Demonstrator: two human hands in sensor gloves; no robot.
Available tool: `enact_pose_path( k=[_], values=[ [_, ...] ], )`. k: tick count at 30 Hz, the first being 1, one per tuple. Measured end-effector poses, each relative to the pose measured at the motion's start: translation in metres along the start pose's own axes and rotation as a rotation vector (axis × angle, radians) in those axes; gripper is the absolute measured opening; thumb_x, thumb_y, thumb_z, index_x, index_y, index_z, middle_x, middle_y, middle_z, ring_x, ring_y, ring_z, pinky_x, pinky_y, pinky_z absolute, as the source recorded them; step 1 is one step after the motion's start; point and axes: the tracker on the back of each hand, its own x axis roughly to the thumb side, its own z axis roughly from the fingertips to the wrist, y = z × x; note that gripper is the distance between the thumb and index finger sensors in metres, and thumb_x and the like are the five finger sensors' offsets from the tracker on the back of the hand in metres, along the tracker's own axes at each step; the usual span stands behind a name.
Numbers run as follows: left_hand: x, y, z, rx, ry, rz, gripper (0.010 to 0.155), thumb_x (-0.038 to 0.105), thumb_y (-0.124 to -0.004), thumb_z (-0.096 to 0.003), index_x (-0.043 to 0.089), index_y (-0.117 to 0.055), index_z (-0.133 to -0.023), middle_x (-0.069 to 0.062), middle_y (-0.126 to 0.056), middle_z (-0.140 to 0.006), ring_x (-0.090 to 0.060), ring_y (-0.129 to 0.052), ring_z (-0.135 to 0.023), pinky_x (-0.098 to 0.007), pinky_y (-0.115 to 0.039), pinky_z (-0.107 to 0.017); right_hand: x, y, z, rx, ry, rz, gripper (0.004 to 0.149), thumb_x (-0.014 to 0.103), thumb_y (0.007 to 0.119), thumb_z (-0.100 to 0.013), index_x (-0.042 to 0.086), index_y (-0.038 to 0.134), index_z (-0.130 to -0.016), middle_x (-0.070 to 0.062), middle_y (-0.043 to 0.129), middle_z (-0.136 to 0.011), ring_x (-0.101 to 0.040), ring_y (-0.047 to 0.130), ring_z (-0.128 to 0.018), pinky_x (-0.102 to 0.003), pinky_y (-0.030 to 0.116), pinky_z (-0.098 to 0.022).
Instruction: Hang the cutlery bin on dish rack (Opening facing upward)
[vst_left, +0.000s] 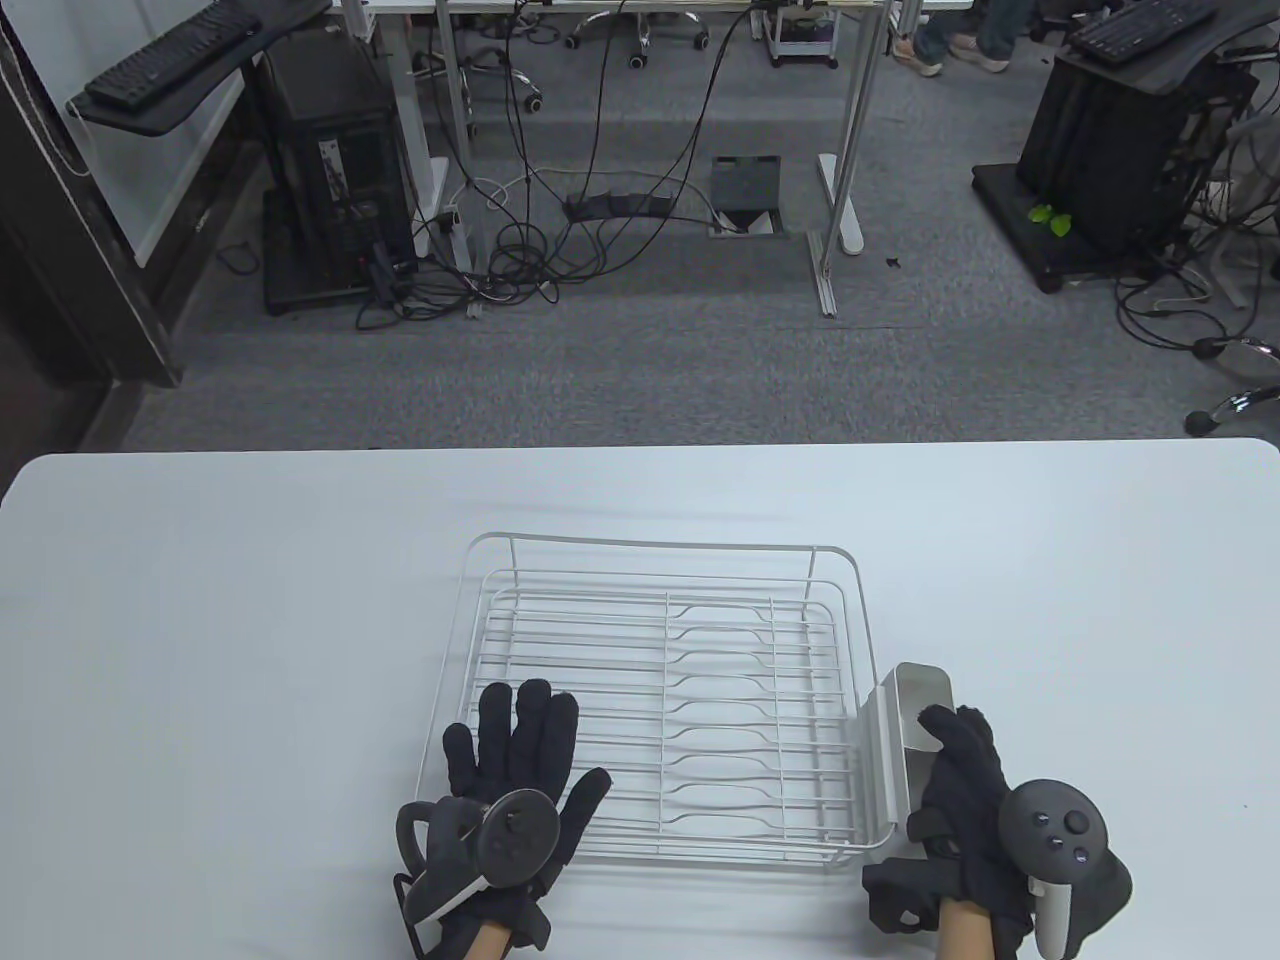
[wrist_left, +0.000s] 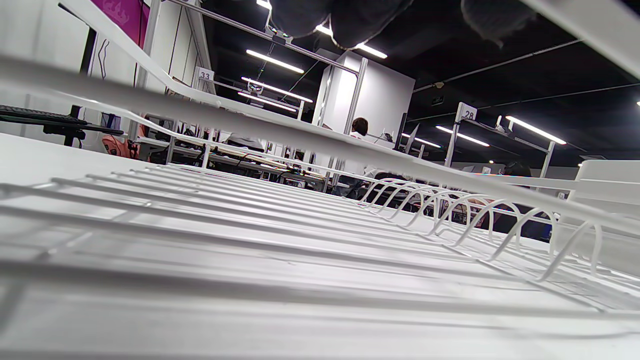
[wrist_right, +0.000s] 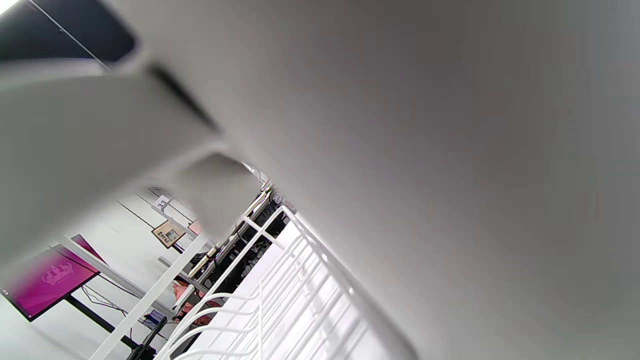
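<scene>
Your right hand (vst_left: 965, 790) grips the cutlery bin (vst_left: 905, 735) at the dish rack's (vst_left: 655, 700) right side, about four o'clock from the rack's centre, with the bin's opening facing up and its hook flap lying against the rack's right rail. Whether the hook is fully seated over that rail cannot be told from the table view; the right wrist view is filled by the bin's grey wall, with the white wires of the rack just below it. The gloved fingers wrap the bin's outer wall, the index reaching toward its rim, so the hand is closed around the bin rather than released.

Your left hand (vst_left: 510, 790) lies flat at the rack's near-left corner, around seven o'clock, fingers spread and extended over the wires. It holds nothing; it appears to press down to keep the light rack from sliding on the white table (vst_left: 200, 650) while the bin is set against the opposite side. The left wrist view looks low across the wire floor, with fingertips (wrist_left: 350, 20) hanging in from the top edge.
</scene>
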Motion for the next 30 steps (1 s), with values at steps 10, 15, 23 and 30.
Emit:
enact_pose_path(
  k=[10, 15, 23, 30],
  values=[
    [0.0, 0.0, 0.0, 0.0, 0.0, 0.0, 0.076, 0.067, -0.047, -0.0593, 0.018, -0.039, -0.117, -0.014, -0.038, -0.122, -0.042, -0.03, -0.111, -0.069, -0.029, -0.071, 0.011, -0.014, 0.007, -0.057, -0.037, 0.007, 0.04, 0.015, 0.066, -0.054, 0.023, 0.076, -0.092, -0.021, 0.052, -0.11, -0.046, 0.061, -0.096, -0.057, 0.037, -0.068],
    [0.0, 0.0, 0.0, 0.0, 0.0, 0.0, 0.076, 0.067, -0.047, -0.0593, 0.018, -0.039, -0.117, -0.013, -0.038, -0.122, -0.042, -0.031, -0.111, -0.069, -0.03, -0.071, 0.023, -0.021, 0.016, -0.131, -0.086, 0.022, 0.043, 0.017, 0.065, -0.055, 0.022, 0.068, -0.098, -0.022, 0.037, -0.114, -0.049, 0.036, -0.101, -0.058, 0.019, -0.066],
    [0.0, -0.001, -0.001, 0.0, 0.0, 0.0, 0.076, 0.067, -0.047, -0.0593, 0.018, -0.039, -0.117, -0.013, -0.038, -0.122, -0.042, -0.031, -0.111, -0.069, -0.03, -0.071, 0.065, -0.008, 0.046, -0.244, -0.36, 0.077, 0.052, 0.03, 0.065, -0.058, 0.025, 0.05, -0.108, -0.019, 0.026, -0.116, -0.049, 0.022, -0.101, -0.058, 0.012, -0.065],
    [0.0, -0.001, -0.001, 0.0, 0.0, -0.001, 0.076, 0.067, -0.047, -0.0592, 0.018, -0.039, -0.117, -0.014, -0.038, -0.122, -0.042, -0.031, -0.111, -0.069, -0.03, -0.071, 0.087, 0.023, 0.064, -0.096, -0.557, 0.069, 0.069, 0.053, 0.065, -0.058, 0.024, 0.035, -0.112, -0.02, 0.023, -0.117, -0.052, 0.024, -0.103, -0.066, 0.016, -0.065]
  ],
)
